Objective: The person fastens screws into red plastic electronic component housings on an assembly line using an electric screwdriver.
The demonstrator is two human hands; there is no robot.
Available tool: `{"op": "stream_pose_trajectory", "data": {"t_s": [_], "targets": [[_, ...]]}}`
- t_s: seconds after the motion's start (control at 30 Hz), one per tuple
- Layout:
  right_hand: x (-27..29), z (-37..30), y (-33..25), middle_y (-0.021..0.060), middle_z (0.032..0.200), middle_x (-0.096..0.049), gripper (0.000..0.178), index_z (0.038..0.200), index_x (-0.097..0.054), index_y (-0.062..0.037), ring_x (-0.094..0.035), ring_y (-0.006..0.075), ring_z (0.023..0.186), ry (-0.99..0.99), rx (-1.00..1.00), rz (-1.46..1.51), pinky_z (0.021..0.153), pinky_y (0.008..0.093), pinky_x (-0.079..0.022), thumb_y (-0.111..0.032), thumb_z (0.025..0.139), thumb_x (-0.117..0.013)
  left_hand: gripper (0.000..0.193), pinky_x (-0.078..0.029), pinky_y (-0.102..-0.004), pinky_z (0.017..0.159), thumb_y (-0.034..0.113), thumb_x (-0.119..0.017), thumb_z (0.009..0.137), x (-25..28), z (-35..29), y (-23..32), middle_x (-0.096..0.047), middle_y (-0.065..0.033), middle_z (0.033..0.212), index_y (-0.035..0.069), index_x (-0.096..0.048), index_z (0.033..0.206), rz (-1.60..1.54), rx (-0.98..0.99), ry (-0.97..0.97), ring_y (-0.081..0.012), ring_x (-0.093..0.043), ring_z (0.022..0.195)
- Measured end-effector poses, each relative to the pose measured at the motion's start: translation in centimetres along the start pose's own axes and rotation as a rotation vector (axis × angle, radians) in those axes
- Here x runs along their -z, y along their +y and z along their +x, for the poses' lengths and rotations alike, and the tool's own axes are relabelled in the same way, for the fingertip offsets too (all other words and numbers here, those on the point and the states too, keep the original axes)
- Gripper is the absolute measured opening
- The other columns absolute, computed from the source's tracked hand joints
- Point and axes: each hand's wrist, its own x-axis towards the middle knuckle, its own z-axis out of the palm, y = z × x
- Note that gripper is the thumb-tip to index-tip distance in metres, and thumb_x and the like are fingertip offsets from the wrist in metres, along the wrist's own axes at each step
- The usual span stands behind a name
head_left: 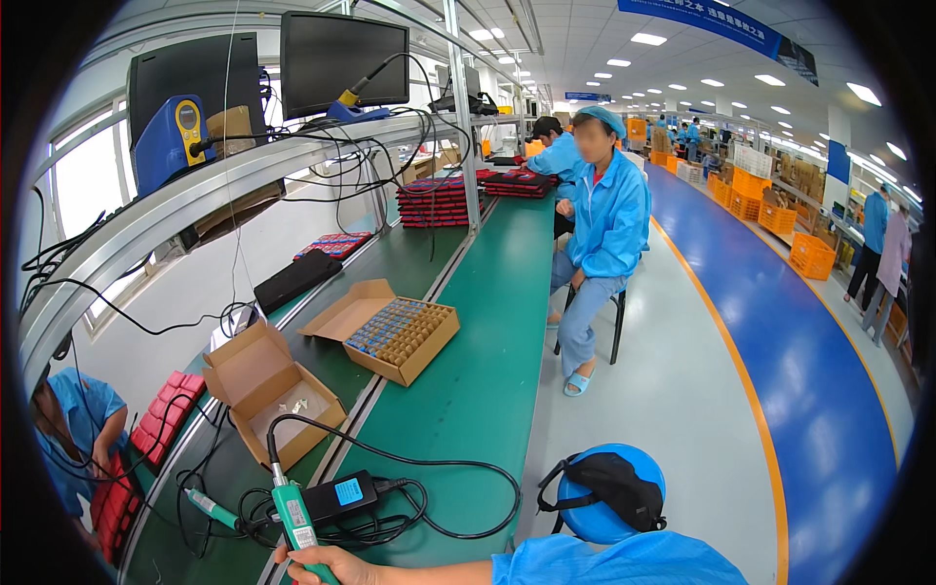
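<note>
The person's right hand has its fingers closed around the lower body of a green corded electric screwdriver, held upright, cord end up, over the near end of the green bench; the lower edge of the view cuts off part of the grip. The left hand is out of view, so I cannot tell how its fingers stand. From the screwdriver's top a black cord arches toward the bench's right edge and loops back. Just beside the screwdriver lies a black power adapter with a blue label, and to its left a second green-handled tool. Beyond these, an open cardboard box holds a few small white pieces; farther along, another open carton contains neat rows of small parts in brown cells. Stacked red trays stand toward the far end, where a seated co-worker faces the bench's right edge.
</note>
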Motion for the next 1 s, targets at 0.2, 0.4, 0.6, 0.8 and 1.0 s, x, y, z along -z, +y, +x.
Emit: {"op": "stream_pose_trajectory", "data": {"t_s": [0.2,0.4,0.6,0.8,1.0], "targets": [[-0.1,0.0,0.2,0.0003,0.057,-0.047,0.017,0.093,-0.054,-0.0076,-0.044,0.0117,0.044,-0.011,0.000,0.007,0.044,0.0262,-0.038,-0.022,0.083,-0.053,0.025,-0.040,-0.0252,0.070,0.021,-0.042,0.093,0.4,0.1,-0.4,-0.055,-0.0028,0.086,0.001,-0.057,0.095,0.001,-0.067,-0.028,-0.0115,-0.048,0.076],[-0.3,0.0,0.1,-0.0002,0.056,-0.046,0.016,0.092,-0.054,-0.0080,-0.043,0.0112,0.044,-0.009,-0.010,0.004,0.043,0.0257,-0.037,-0.022,0.083,-0.053,0.015,-0.041,-0.0262,0.075,0.014,-0.048,0.090,0.3,0.0,-0.8,-0.056,-0.0042,0.091,0.001,-0.056,0.094,-0.082,-0.005,-0.026,-0.0133,-0.050,0.081],[-0.4,-0.1,0.0,-0.0004,0.057,-0.046,0.016,0.092,-0.054,-0.0079,-0.043,0.0110,0.044,-0.007,-0.009,0.009,0.043,0.0252,-0.037,-0.021,0.083,-0.053,0.012,-0.041,-0.0278,0.080,0.011,-0.054,0.087,0.1,0.0,-0.2,-0.057,-0.0063,0.097,0.001,-0.053,0.092,-0.053,-0.083,-0.070,-0.0163,-0.051,0.087],[-0.5,-0.5,0.1,-0.0002,0.057,-0.046,0.017,0.092,-0.053,-0.0075,-0.043,0.0111,0.044,-0.003,-0.008,0.020,0.044,0.0254,-0.037,-0.021,0.082,-0.053,0.018,-0.042,-0.0258,0.076,0.017,-0.048,0.091,0.2,-0.2,-0.2,-0.057,-0.0047,0.094,0.001,-0.056,0.096,-0.037,-0.010,-0.040,-0.0136,-0.051,0.082],[1.3,0.8,0.8,0.0000,0.056,-0.040,0.028,0.104,-0.046,-0.0074,-0.038,0.0081,0.044,-0.070,-0.117,0.233,0.041,0.0215,-0.033,-0.020,0.081,-0.056,0.024,-0.042,-0.0242,0.073,0.017,-0.042,0.093,-0.5,-0.3,0.7,-0.059,-0.0039,0.087,0.001,-0.060,0.094,0.063,-0.055,-0.048,-0.0118,-0.051,0.078]]}}
